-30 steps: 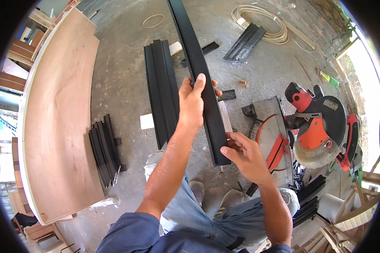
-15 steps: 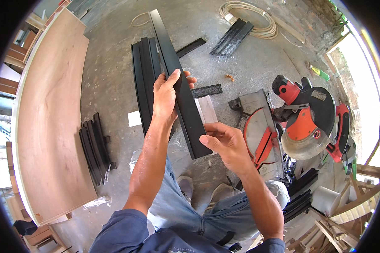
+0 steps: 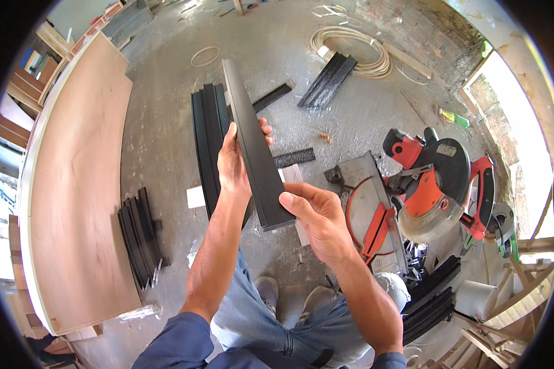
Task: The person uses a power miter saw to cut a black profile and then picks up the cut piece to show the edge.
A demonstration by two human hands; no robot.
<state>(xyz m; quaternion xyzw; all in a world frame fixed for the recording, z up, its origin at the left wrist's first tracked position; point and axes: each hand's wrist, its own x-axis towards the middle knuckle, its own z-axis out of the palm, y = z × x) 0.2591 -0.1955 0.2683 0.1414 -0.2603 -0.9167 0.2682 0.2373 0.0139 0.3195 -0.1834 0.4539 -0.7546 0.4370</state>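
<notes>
A long black profile strip (image 3: 258,157) is held in front of me, its far end raised and pointing away. My left hand (image 3: 234,163) grips it from the left near its middle, thumb on the near side and fingertips showing past the right edge. At the near right corner my right hand (image 3: 317,215) pinches the strip between thumb and fingers. Behind it, on the floor, lies a bundle of similar black profiles (image 3: 208,135). To the right of my right hand stands a red and grey miter saw (image 3: 428,190).
A large plywood panel (image 3: 80,178) runs along the left, with short black profiles (image 3: 140,237) beside it. Cut black pieces (image 3: 329,80) and a coil of hose (image 3: 375,58) lie farther off. More black strips (image 3: 434,301) and a white bucket (image 3: 476,299) sit at lower right.
The strip's far end has dropped lower in view and its face has tilted, now looking greyer. Both hands keep hold of it. The view has shifted, showing more of the far floor.
</notes>
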